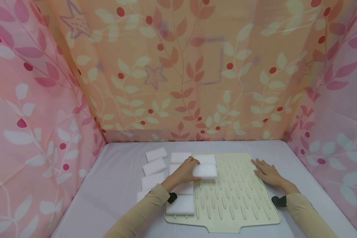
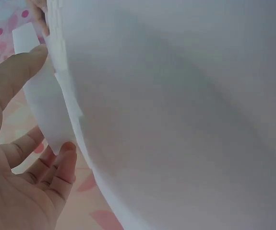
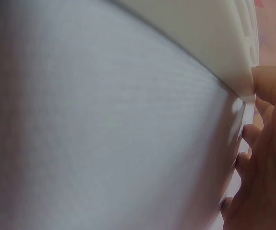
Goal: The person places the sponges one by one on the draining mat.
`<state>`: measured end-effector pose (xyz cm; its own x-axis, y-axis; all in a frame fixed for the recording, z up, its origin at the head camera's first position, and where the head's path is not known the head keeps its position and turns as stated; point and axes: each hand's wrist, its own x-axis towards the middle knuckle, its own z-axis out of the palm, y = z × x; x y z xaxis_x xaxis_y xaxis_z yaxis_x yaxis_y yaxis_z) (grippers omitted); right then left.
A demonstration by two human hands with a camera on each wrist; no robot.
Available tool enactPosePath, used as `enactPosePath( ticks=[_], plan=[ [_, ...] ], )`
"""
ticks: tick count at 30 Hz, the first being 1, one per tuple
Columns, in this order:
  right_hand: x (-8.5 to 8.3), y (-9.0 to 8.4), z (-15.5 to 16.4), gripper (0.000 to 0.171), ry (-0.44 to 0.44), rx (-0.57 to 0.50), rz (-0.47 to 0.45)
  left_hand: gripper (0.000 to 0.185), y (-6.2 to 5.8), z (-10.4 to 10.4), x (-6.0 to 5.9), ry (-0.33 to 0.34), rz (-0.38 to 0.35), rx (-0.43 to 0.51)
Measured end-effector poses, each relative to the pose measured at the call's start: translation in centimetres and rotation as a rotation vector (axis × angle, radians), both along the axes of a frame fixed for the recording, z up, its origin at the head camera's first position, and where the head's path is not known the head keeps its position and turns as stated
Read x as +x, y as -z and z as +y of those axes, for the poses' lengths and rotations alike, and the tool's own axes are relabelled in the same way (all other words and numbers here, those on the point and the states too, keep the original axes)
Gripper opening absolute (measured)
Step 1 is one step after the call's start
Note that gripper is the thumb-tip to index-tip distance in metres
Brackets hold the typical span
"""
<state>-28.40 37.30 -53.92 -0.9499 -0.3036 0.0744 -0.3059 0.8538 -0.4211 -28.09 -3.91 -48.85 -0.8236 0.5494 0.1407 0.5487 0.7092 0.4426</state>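
My left hand (image 1: 185, 170) pinches a white sponge block (image 1: 206, 171) between thumb and fingers, over the upper left part of a cream ridged mat (image 1: 235, 195). The left wrist view shows thumb and fingertips at opposite ends of that sponge block (image 2: 49, 108). Just beyond it lies another white block (image 1: 207, 159) on the mat. More blocks form a column down the mat's left side, the nearest being a white block (image 1: 180, 205); my left hand and forearm partly hide this column. My right hand (image 1: 268, 173) rests with fingers extended at the mat's right edge, its thumb touching the mat (image 3: 214, 38).
Left of the mat, several loose white blocks (image 1: 155, 167) lie in a rough line on the white-covered table (image 1: 107, 198), the nearest partly behind the left sleeve. Patterned curtains (image 1: 178, 82) enclose the table at the back and both sides. Ridged mat surface extends to the right.
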Motion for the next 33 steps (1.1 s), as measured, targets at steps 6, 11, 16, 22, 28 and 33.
enactPosePath(
  ticks=[6, 11, 16, 22, 28, 33],
  plan=[
    [-0.1, 0.2, 0.1, 0.058, 0.000, 0.000, -0.016, 0.069, 0.3, 0.6, 0.0, -0.008, -0.009, -0.076],
    [-0.3, 0.3, 0.4, 0.058, -0.003, 0.001, -0.015, 0.070, 0.1, 0.9, 0.2, 0.002, 0.003, -0.124],
    [-0.5, 0.4, 0.5, 0.059, -0.002, 0.004, -0.025, 0.069, -0.1, 1.4, 0.2, 0.012, 0.061, -0.168],
    [-0.5, 0.6, 0.6, 0.059, 0.006, 0.009, -0.019, 0.070, -0.2, 1.8, 0.2, -0.008, 0.090, -0.251],
    [-0.2, 0.3, 0.4, 0.058, -0.006, -0.005, -0.010, 0.071, 0.1, 1.9, 0.1, -0.029, 0.105, -0.277],
    [-0.1, 0.4, 0.3, 0.056, -0.007, -0.011, 0.011, 0.072, 0.0, 1.8, 0.2, -0.034, 0.121, -0.261]
  ],
)
